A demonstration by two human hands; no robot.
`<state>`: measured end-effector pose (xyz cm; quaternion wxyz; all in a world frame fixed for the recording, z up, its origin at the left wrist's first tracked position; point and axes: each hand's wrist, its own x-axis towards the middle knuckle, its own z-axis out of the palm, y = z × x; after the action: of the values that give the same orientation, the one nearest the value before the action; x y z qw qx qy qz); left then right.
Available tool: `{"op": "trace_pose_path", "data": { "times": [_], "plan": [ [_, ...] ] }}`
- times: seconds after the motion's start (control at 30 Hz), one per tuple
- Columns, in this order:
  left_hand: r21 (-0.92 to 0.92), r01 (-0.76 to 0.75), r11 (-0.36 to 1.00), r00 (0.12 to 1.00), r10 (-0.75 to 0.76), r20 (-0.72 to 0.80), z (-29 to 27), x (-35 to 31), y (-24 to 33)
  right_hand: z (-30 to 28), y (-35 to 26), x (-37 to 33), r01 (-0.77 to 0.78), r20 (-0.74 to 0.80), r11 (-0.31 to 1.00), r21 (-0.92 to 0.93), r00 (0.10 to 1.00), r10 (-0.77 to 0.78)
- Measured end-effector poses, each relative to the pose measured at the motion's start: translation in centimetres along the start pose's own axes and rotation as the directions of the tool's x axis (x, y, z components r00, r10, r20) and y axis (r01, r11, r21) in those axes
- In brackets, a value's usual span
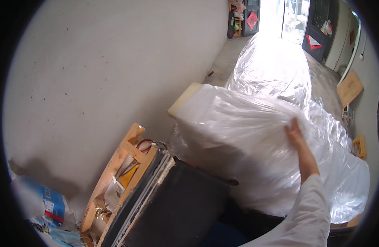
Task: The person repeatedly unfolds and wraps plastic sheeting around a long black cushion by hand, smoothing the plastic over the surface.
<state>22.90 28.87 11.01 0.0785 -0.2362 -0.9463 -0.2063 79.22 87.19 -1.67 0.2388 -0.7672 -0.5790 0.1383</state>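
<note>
My right hand (295,133) reaches out from a pale sleeve over a large bundle covered in clear plastic sheeting (247,123). Its thumb side faces left, and the fingers are partly lost in the shiny film, closed on a gathered part of it. Creases in the plastic run from the bundle's left end toward this hand. At that left end a pale yellow foam block (183,98) shows bare. My left hand is out of sight.
A black padded panel (181,201) stands close in front, beside a wooden frame (111,177) holding odds and ends. More plastic-covered bulk (274,70) stretches toward the bright open doorway (294,20). A blue package (53,201) lies at the lower left, by the white wall (107,70).
</note>
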Motion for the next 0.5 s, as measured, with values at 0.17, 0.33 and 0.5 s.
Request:
{"op": "trace_pose_path", "data": {
  "times": [0.17, 0.33, 0.5],
  "plan": [
    [0.06, 0.059, 0.996, 0.998, -0.059, 0.009, 1.5, 0.2, 0.7, 8.2, -13.2, -1.2, 0.022, 0.06, 0.847, -0.531, 0.998, 0.012],
    [0.151, -0.016, 0.988, 0.999, 0.022, -0.043, 1.2, 0.3, -1.4, 10.3, -14.2, -3.5, 0.597, 0.223, 0.735, -0.322, 0.802, -0.553],
    [0.095, -0.024, 0.995, 0.999, 0.026, -0.022, 2.2, 0.8, -0.9, 3.5, -11.0, 6.4, -0.011, -0.036, 0.929, -0.369, 0.999, -0.002]
  ]
}}
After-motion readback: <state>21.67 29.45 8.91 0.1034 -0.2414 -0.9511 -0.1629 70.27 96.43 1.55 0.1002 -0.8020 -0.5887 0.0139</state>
